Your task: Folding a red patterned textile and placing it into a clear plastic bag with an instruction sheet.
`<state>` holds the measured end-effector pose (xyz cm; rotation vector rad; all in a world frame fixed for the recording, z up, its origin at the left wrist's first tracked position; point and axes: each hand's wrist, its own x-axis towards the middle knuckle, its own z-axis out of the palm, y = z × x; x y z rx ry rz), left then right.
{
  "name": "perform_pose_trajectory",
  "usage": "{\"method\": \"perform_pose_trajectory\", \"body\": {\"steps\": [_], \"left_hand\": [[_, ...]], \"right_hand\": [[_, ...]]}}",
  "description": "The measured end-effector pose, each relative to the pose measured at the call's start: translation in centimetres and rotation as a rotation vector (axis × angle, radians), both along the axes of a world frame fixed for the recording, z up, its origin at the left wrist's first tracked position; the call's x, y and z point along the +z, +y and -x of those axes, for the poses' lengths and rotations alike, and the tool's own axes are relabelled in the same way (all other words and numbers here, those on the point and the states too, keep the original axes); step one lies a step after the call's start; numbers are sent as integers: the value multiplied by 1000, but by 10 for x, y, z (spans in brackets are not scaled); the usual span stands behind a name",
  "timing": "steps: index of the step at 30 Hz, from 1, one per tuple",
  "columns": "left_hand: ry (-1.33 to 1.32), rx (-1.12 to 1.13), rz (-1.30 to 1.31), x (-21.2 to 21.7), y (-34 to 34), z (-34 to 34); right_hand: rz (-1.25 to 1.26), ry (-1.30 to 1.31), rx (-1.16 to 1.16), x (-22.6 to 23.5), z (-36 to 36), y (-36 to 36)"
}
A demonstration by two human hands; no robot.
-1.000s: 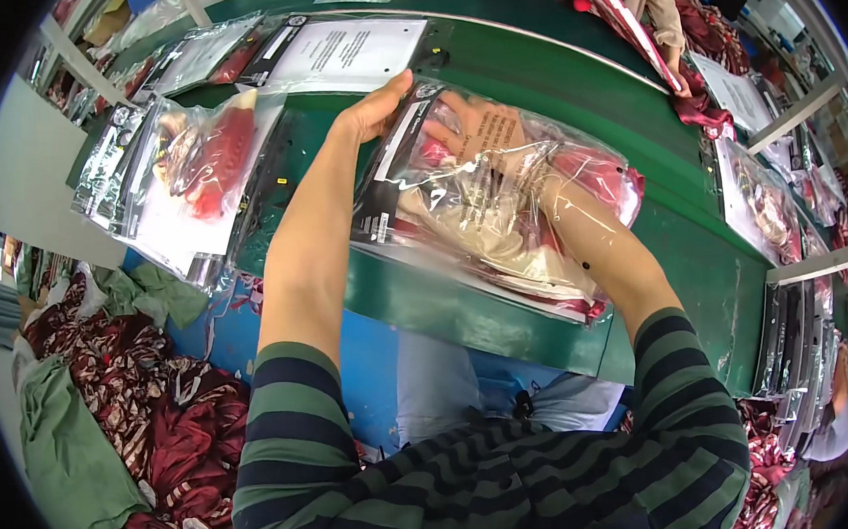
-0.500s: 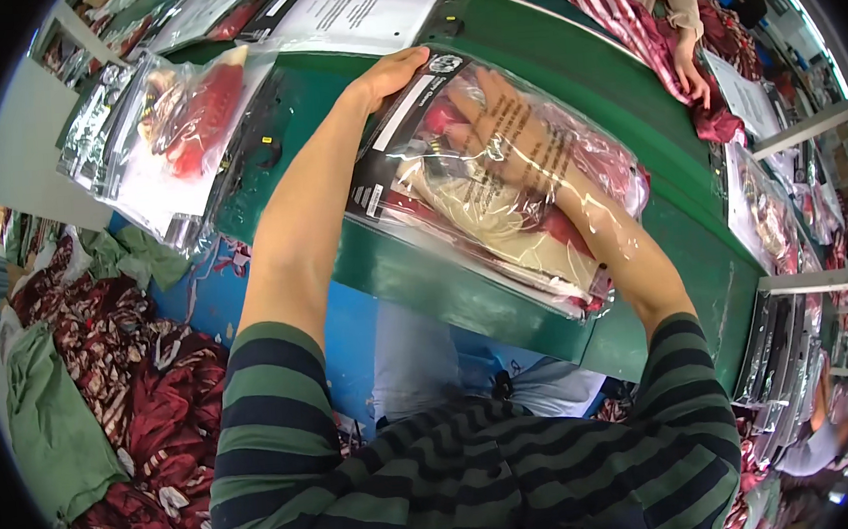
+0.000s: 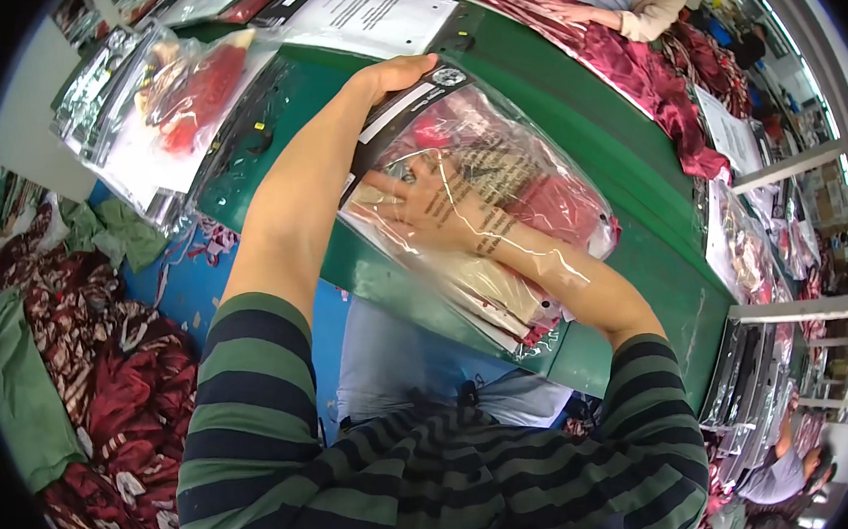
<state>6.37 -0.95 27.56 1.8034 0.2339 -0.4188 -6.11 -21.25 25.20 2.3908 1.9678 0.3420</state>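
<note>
A clear plastic bag (image 3: 560, 171) with a black printed header panel lies tilted on the green table, holding folded red and cream clothing (image 3: 547, 202). My left hand (image 3: 399, 76) grips the bag's far left corner, with its fingertips partly hidden at the edge. Inside the bag, under the film, is my right hand (image 3: 432, 203), palm down on the clothing with its fingers spread. The right forearm enters through the bag's near right end, and dark print on the film runs across the hand.
Packed bags with red items (image 3: 201, 93) are piled at the left. A white printed sheet in plastic (image 3: 362, 15) lies at the far side. Maroon and patterned cloth (image 3: 148, 402) heaps on the floor. Across the table (image 3: 628, 231), another person (image 3: 622, 0) handles striped maroon fabric (image 3: 585, 42).
My right hand has slid left and nearer inside the bag, from the upper middle to its left side. My left hand stays at the corner. The other person's arm has drawn back.
</note>
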Motion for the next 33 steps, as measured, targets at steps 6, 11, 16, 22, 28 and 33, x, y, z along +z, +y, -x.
{"method": "perform_pose_trajectory", "body": {"steps": [6,11,16,22,28,33], "left_hand": [[-138,-53,-80,-25,18,5],[-268,-137,-341,-25,21,-3],[-572,-202,-777,-12,-1,-14],[-985,-204,-713,26,-193,218],[-1076,21,-936,-34,-235,318],[-994,187,-999,-26,-203,371]], "right_hand": [[-198,98,-134,47,5,-73],[-195,54,-693,-8,15,-177],[-311,234,-650,-3,8,-188],[-933,674,-959,-5,-11,-239],[-636,507,-719,-14,-39,-241],[-644,307,-1022,-7,66,-242]]}}
